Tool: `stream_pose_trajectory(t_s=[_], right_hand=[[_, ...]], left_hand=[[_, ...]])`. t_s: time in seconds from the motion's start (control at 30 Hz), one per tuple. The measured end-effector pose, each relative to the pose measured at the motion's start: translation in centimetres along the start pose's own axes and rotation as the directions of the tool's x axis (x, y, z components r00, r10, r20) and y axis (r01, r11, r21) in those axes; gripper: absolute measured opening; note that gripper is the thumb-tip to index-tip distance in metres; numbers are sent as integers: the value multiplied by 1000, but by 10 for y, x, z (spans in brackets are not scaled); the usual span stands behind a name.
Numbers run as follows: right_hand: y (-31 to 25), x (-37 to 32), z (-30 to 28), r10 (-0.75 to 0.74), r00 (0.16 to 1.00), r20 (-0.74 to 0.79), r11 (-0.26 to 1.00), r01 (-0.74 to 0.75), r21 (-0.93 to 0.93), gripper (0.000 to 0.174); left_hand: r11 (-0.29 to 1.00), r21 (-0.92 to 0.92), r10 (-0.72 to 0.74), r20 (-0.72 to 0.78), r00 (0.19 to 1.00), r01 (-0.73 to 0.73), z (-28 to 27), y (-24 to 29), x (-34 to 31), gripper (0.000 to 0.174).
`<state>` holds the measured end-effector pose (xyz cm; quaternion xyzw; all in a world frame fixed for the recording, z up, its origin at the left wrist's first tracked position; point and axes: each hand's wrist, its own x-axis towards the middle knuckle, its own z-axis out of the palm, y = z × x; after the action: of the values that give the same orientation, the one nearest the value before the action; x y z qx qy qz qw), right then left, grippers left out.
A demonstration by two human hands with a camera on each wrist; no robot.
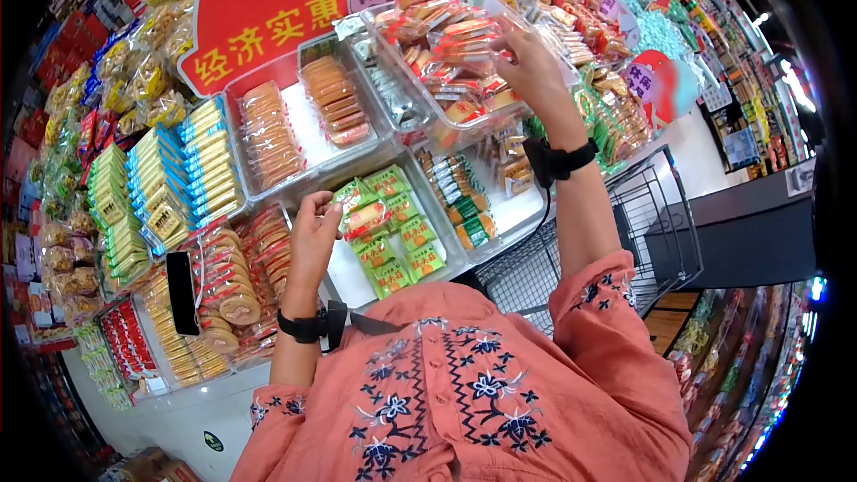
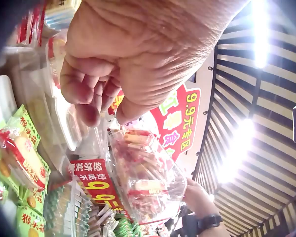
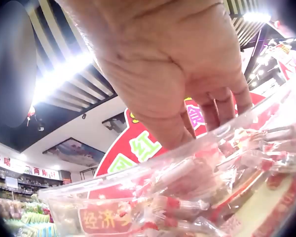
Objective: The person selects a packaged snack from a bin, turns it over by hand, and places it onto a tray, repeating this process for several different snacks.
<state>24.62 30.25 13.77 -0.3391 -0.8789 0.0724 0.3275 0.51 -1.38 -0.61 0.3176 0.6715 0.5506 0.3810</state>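
My right hand (image 1: 534, 73) reaches over the clear plastic bin (image 1: 427, 116) of red-and-white wrapped snacks (image 1: 469, 45). Thumb and fingers stand apart among the packets; in the right wrist view the fingertips are hidden behind the bin's rim. My left hand (image 1: 314, 236) hovers at the left side of the bin of green snack packets (image 1: 420, 234), fingers loosely bent with nothing between them. On top of those green packets lies one red-ended wrapped biscuit (image 1: 364, 217). Its red wrapper shows again in the left wrist view, below the left hand (image 2: 123, 59).
Bins of brown biscuits (image 1: 272, 134) and blue-wrapped bars (image 1: 159, 187) stand to the left. A black rectangular device (image 1: 183, 293) hangs over round biscuits. A wire shopping cart (image 1: 647, 223) stands at the right. A large red sign (image 1: 259, 18) rises behind the bins.
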Motion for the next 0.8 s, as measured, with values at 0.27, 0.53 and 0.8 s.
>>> stream_pose_trajectory(t_s=[0.27, 0.53, 0.8], right_hand=[[5, 6, 17, -37, 999, -27, 997, 35, -73, 21], [-16, -4, -26, 124, 986, 107, 901, -158, 404, 15], [-58, -24, -55, 296, 914, 276, 373, -377, 848, 20]], left_hand=[[1000, -27, -14, 8, 1000, 14, 1, 3, -5, 35], [998, -19, -53, 34, 998, 54, -3, 0, -7, 36], [998, -15, -63, 93, 994, 64, 0, 14, -4, 35]])
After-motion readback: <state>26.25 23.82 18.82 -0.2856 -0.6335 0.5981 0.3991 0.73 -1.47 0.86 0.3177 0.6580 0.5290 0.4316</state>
